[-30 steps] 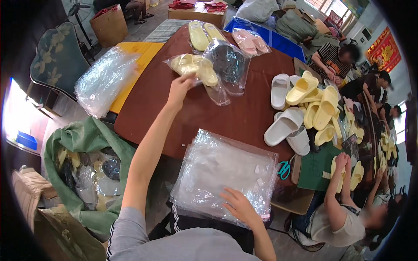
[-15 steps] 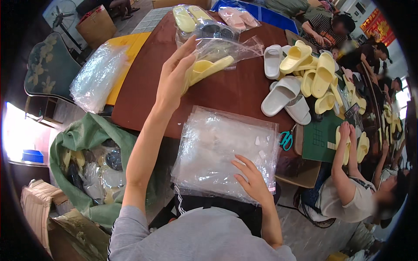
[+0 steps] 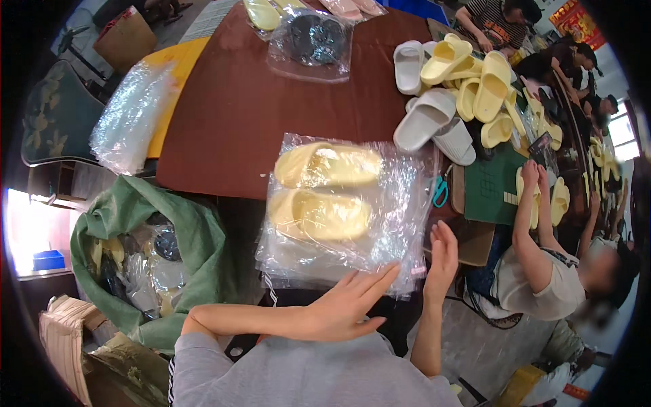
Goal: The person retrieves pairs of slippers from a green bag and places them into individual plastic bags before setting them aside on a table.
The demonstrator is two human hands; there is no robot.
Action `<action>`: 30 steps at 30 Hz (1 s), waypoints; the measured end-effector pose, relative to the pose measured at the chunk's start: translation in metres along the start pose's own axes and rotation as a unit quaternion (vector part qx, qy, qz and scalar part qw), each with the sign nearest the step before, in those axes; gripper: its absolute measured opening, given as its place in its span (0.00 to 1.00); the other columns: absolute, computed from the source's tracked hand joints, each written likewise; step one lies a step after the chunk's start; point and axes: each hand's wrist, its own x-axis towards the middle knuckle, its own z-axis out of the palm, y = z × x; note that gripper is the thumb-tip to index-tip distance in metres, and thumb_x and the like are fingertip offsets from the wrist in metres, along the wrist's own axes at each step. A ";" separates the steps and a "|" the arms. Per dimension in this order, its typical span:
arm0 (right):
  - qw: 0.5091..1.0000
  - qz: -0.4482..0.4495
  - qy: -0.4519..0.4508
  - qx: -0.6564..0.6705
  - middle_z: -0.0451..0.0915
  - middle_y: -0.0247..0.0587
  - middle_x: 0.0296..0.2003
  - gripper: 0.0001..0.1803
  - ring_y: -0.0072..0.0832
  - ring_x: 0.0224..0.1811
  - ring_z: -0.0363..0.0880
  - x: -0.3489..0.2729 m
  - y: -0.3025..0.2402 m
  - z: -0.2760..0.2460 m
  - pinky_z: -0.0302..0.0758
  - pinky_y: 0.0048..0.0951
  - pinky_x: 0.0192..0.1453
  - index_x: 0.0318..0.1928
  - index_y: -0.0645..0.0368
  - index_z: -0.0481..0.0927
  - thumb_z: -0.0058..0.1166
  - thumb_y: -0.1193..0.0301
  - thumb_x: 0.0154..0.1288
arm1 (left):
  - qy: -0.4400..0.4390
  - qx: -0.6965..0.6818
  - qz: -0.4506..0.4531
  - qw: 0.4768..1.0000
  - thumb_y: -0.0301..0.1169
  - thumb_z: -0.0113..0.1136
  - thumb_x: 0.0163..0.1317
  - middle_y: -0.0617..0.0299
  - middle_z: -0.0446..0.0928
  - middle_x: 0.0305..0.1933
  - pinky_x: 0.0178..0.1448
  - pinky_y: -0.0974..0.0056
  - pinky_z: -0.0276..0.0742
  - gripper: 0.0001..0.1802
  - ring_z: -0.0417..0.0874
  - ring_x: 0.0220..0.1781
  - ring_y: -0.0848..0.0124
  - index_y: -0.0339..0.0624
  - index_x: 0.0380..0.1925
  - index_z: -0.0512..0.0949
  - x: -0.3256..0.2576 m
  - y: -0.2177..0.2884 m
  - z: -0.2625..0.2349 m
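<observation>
Plainly, the pale yellow slippers look light, soft foam, and the stack of clear bags beneath them is slick and floppy; best held by the bag mouth. They lie at twelve o'clock from the left hand and right hand, both flat-open, holding nothing, at the stack's near edge.

Yellow slippers atop clear bags

1. One view only: a fisheye camera on my head, looking steeply down, close over my lap.
2. It faces the brown wooden table toward twelve o'clock; edges curve at the rim.
</observation>
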 end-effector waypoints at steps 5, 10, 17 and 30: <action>0.999 0.041 -0.022 -0.013 0.76 0.43 0.52 0.16 0.29 0.55 0.76 0.008 0.025 -0.037 0.72 0.30 0.64 0.57 0.68 0.73 0.45 0.70 0.75 | -0.137 -0.064 -0.154 0.976 0.30 0.59 0.61 0.50 0.75 0.57 0.62 0.54 0.72 0.27 0.74 0.60 0.50 0.39 0.61 0.69 -0.002 -0.044 -0.005; 0.990 0.126 -0.067 0.023 0.73 0.45 0.57 0.17 0.31 0.59 0.74 0.019 0.068 -0.043 0.72 0.32 0.64 0.60 0.66 0.70 0.44 0.74 0.74 | 0.203 0.291 -0.067 0.932 0.31 0.58 0.62 0.45 0.64 0.67 0.71 0.48 0.60 0.30 0.62 0.70 0.45 0.42 0.65 0.66 0.010 -0.112 -0.044; 0.923 0.341 -0.130 0.120 0.74 0.56 0.56 0.24 0.40 0.52 0.81 0.039 0.103 -0.016 0.81 0.36 0.55 0.65 0.66 0.60 0.43 0.72 0.73 | 0.215 0.269 -0.196 0.918 0.42 0.56 0.65 0.35 0.43 0.75 0.76 0.40 0.43 0.41 0.43 0.76 0.37 0.44 0.73 0.51 -0.013 -0.188 -0.025; 0.903 0.191 -0.385 -0.008 0.76 0.36 0.52 0.21 0.30 0.50 0.78 0.059 0.108 0.005 0.76 0.27 0.52 0.60 0.60 0.74 0.43 0.83 0.68 | 0.225 0.271 -0.169 0.921 0.47 0.62 0.60 0.33 0.43 0.75 0.76 0.43 0.47 0.48 0.46 0.76 0.38 0.40 0.73 0.49 -0.018 -0.197 -0.024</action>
